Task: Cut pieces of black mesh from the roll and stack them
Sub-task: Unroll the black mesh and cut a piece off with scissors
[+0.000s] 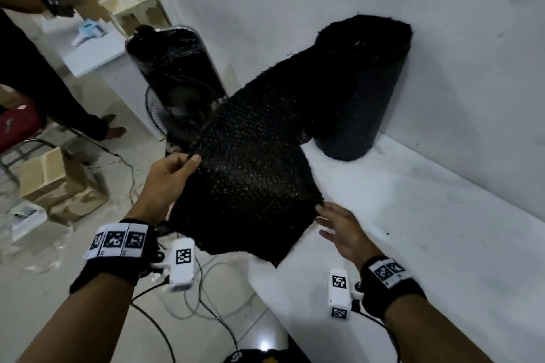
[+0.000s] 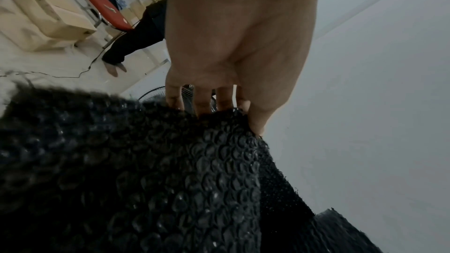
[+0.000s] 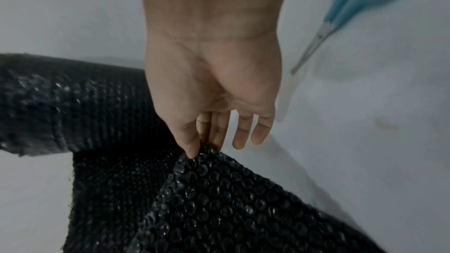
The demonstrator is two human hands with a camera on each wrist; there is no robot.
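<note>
A thick roll of black mesh (image 1: 362, 91) stands upright on the white table (image 1: 427, 215) against the wall. A loose sheet of mesh (image 1: 250, 174) runs from the roll toward me and hangs over the table's left edge. My left hand (image 1: 188, 162) grips the sheet's left edge, thumb on top and fingers underneath; the left wrist view shows this hand (image 2: 226, 111) on the bubbly sheet (image 2: 158, 180). My right hand (image 1: 323, 212) is at the sheet's near right corner. In the right wrist view this hand (image 3: 199, 149) pinches the mesh edge (image 3: 219, 189) between thumb and forefinger.
Scissors (image 3: 340, 16) with blue and green handles lie on the table right of my right hand. A black wrapped fan (image 1: 177, 74) stands left of the table. Another person (image 1: 44, 74), a red chair (image 1: 17, 127), cardboard boxes (image 1: 56, 183) and cables (image 1: 191, 303) occupy the floor.
</note>
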